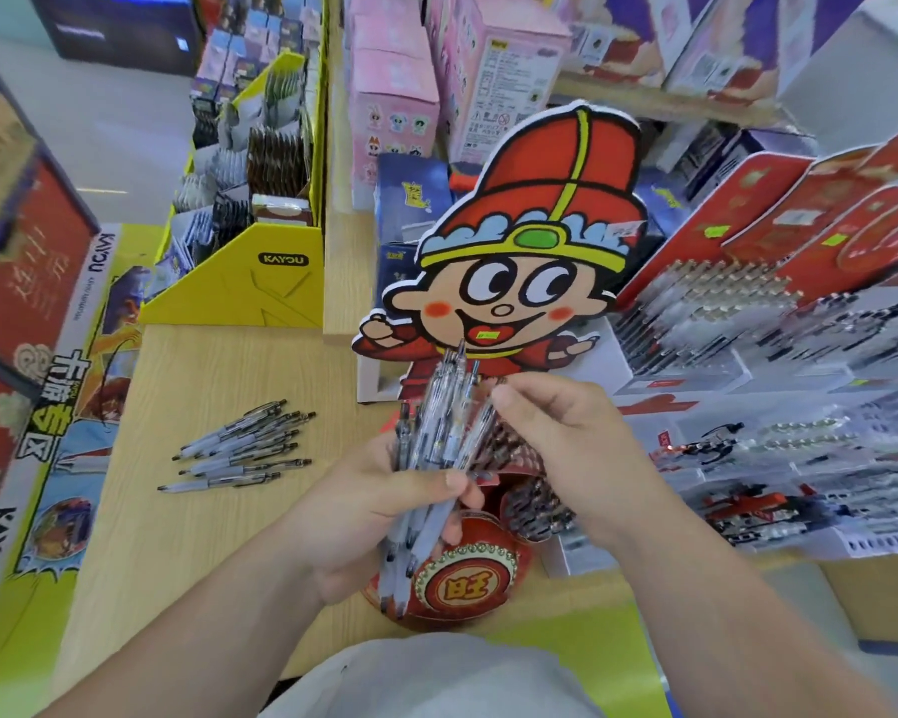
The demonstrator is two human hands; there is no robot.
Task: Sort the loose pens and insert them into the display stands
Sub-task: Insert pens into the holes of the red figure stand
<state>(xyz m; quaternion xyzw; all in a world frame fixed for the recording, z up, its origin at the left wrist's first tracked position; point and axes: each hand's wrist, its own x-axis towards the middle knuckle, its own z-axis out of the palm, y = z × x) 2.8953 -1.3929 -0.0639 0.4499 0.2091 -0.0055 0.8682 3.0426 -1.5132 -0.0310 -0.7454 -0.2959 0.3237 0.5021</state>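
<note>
Just in front of the cartoon-boy display stand [514,261], the left grip [384,502] clasps a fanned bundle of clear pens [434,417] and the right grip [571,443] pinches one near its top; light, stiff, likely slick, they want a mid-barrel hold, as do the loose pens [239,448] left of it.

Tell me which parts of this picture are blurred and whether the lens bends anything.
Head view: the racks on the right are smeared by motion blur. The pen bundle in the left hand is soft. The cutout and the loose pens stay fairly sharp. Wide-angle distortion tilts the boxes at the edges. The light is even, with no hard shadows.
</note>
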